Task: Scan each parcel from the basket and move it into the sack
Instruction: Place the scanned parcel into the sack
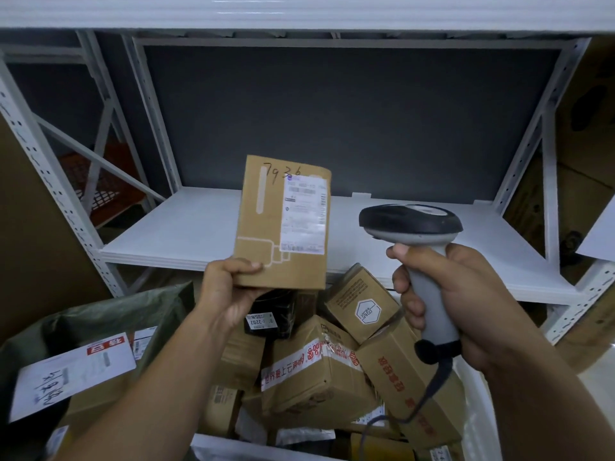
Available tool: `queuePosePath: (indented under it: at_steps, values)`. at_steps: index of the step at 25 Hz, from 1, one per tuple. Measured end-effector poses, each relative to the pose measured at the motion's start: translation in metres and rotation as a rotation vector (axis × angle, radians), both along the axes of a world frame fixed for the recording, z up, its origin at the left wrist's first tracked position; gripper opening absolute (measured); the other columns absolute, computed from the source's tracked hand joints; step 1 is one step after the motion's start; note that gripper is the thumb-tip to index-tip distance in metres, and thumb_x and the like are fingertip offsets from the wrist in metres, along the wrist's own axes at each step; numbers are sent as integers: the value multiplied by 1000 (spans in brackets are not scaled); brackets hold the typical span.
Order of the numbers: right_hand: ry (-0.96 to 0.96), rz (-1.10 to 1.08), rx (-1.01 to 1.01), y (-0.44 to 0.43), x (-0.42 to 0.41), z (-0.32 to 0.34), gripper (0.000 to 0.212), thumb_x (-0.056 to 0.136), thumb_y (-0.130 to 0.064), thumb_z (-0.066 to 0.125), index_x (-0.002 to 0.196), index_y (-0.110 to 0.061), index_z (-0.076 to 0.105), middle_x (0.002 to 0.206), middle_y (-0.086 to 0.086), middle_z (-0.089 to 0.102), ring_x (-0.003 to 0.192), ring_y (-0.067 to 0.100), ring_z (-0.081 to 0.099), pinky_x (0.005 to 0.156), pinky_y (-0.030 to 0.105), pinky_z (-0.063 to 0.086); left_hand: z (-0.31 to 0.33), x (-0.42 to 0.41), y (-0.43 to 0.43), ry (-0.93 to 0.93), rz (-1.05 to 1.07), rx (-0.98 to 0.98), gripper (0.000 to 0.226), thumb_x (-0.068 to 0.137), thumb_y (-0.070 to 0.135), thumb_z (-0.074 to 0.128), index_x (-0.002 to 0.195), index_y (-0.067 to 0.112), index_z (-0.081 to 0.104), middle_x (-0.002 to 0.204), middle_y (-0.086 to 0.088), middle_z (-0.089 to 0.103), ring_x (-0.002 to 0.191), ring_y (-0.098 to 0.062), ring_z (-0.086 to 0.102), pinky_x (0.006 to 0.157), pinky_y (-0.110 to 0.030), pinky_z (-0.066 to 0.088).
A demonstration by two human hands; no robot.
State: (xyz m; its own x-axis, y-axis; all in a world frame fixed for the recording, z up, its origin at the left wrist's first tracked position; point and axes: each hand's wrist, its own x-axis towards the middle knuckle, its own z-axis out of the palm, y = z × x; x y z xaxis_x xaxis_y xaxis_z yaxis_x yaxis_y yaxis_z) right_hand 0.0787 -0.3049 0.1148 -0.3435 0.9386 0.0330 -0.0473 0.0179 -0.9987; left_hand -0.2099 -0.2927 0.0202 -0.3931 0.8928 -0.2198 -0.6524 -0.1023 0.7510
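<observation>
White metal shelving against a dark grey back panel

A white perforated-steel shelving rack fills the far side, its bare white shelf board lit dimly and evenly. Behind it stands a flat dark grey back panel. An orange plastic mesh crate sits far left beyond diagonal braces.

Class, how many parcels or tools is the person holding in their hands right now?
2. A flat cardboard parcel held upright in the left hand, and a barcode scanner gripped in the right hand. Nothing else is held.
</observation>
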Motion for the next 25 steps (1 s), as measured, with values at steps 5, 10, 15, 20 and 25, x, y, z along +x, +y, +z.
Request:
queuePosePath:
  at_steps: [5, 10, 15, 20, 25]
  values:
    - [3, -23, 12, -3, -5, 7, 28, 95, -27, 66, 82, -3, 59, 67, 14, 55, 46, 19, 46, 45, 29, 42, -12, 11, -5, 30, -62, -46, 76, 58, -22, 52, 130, 2, 52, 126, -26, 64, 115, -45, 64, 90, -56, 58]
    - [-2, 0, 18, -10, -9, 13, 30, 96, -26, 65, 76, -4, 58, 63, 12, 53, 45, 18, 45, 44, 29, 41, -27, 2, -6, 28, -16, -86, 83, 57, -24, 53, 134, 6, 51, 127, -25, 65, 113, -44, 66, 79, -50, 61]
    - [-24, 4, 17, -16, -13, 15, 32, 96, -26, 65, 75, -4, 58, 58, 7, 54, 45, 17, 46, 43, 27, 41, -32, 1, -12, 2, 22, -107, 81, 60, -23, 55, 134, 8, 51, 127, -22, 66, 116, -42, 64, 83, -52, 60]
    - [-18, 5, -20, -20, -16, 15, 30, 96, -26, 65, 79, -4, 57, 56, 5, 55, 44, 16, 47, 42, 27, 42, -35, -3, -18, -44, 70, -89, 84, 61, -20, 57, 140, 8, 51, 133, -23, 64, 119, -44, 63, 89, -54, 59]
    - [-5, 22, -13, -24, -14, 19, 30, 96, -25, 65, 78, -3, 57, 53, 4, 53, 42, 17, 45, 41, 26, 41, -35, -7, -20, -48, 121, -47, 88, 59, -21, 57, 141, 10, 49, 133, -20, 64, 119, -41, 62, 91, -54, 58]
